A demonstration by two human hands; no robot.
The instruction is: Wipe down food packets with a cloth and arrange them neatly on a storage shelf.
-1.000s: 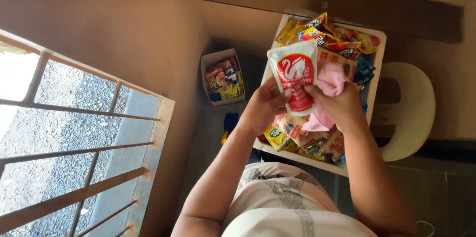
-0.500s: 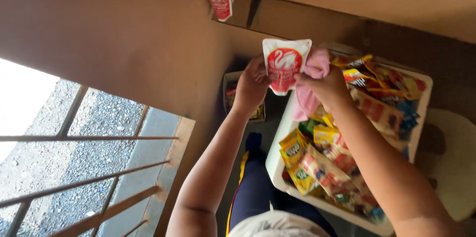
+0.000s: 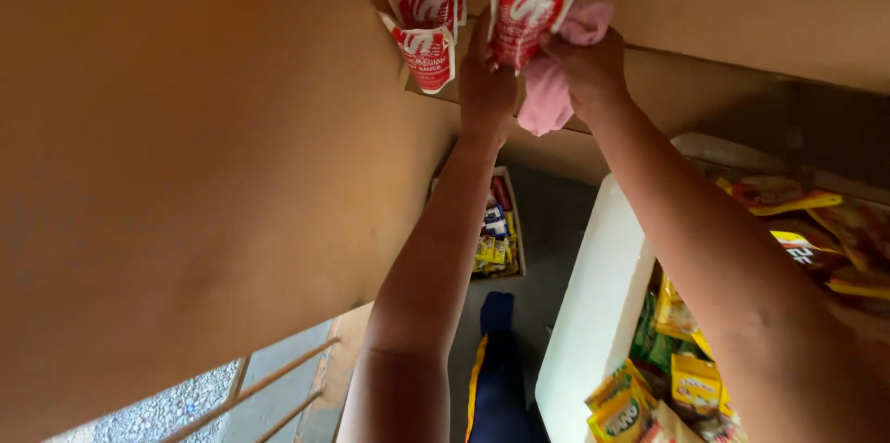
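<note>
So you've got both arms up at the brown wall (image 3: pixel 185 146). Your left hand (image 3: pixel 487 82) and right hand (image 3: pixel 584 58) are both pinching the red-and-white sauce pouch (image 3: pixel 530 12), which sits just right of the three pouches already up on the wall (image 3: pixel 426 17). The right one also clutches a pink cloth (image 3: pixel 552 91). So three are placed and this one isn't let go yet (plenty of packets left in the white tub (image 3: pixel 593 313) down below the wall).

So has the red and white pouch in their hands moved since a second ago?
Yes. The pouch has gone up from over the white tray to beside the hanging pouches on the wall.
</note>
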